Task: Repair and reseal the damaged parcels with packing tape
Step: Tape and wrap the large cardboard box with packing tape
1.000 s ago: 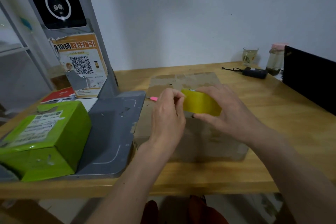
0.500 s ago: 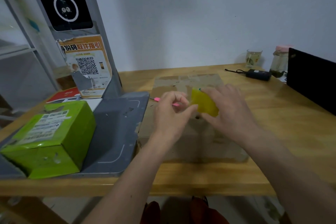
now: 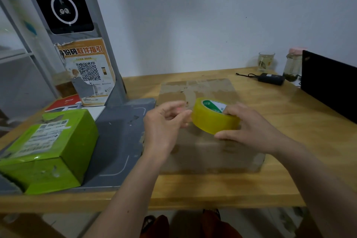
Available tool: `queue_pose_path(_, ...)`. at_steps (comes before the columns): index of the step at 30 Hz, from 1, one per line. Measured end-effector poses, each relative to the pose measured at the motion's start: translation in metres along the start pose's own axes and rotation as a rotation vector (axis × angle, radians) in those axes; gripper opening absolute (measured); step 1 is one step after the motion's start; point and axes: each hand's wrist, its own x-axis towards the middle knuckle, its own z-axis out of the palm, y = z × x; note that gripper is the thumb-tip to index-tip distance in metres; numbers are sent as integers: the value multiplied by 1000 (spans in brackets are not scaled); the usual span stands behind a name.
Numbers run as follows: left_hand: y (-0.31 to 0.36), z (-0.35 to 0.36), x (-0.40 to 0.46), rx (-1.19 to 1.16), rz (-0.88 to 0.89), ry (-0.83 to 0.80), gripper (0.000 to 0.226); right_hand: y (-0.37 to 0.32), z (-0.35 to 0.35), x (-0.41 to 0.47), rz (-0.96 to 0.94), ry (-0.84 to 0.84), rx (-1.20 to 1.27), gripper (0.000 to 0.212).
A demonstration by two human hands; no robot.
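Note:
A yellow roll of packing tape (image 3: 212,120) is held just above a flat brown cardboard parcel (image 3: 201,152) lying on the wooden table (image 3: 289,170). My right hand (image 3: 249,131) grips the roll from its right side, fingers over the core and thumb under the rim. My left hand (image 3: 164,125) hovers at the roll's left edge with its fingertips curled together by the tape surface; whether they pinch the tape end I cannot tell. A green parcel (image 3: 48,152) with a white label sits on the grey scanner base at the left.
A grey scanner stand (image 3: 116,141) with a black screen and a QR poster (image 3: 87,71) rises at the left. At the back right are a glass cup (image 3: 266,61), a jar (image 3: 292,67), a black power adapter (image 3: 271,79) and a dark laptop lid (image 3: 328,85).
The tape roll has turned so its open core and green-white label face up. My left hand has shifted slightly left of the roll; my right hand keeps its grip.

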Motion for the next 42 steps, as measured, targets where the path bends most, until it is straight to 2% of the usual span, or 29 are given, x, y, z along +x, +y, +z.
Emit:
queue_pose_path(3, 3, 2, -1, -16, 68, 56, 9, -7, -6, 4, -9, 1, -11, 48)
queue_pose_path(7, 7, 5, -10, -27, 182, 69, 13, -9, -14, 17, 8, 39, -113, 53)
queue_pose_path(10, 10, 15, -25, 118, 321, 6, 18, -5, -23, 30, 131, 142, -200, 68)
queue_pose_path(16, 4, -1, 4, 116, 182, 111, 25, -3, -19, 26, 77, -4, -212, 56)
queue_pose_path(21, 4, -6, 12, 109, 120, 169, 23, 11, -17, 25, 19, -46, -224, 32)
queue_pose_path(25, 8, 2, 7, 86, 140, 112, 19, 21, -24, 41, 38, 49, -242, 43)
queue_pose_path(28, 11, 11, -1, 86, 180, 63, 16, 23, -36, 64, 106, 138, -296, 41)
queue_pose_path(30, 9, 6, 8, 107, 186, 89, 19, 18, -35, 79, 105, 82, -310, 43)
queue_pose_path(35, -10, -13, 37, 132, 73, 135, 20, 9, -15, 98, 145, 7, -465, 51)
queue_pose_path(42, -35, -8, 31, 168, 26, 52, 15, 3, 2, 102, 273, -89, -671, 37)
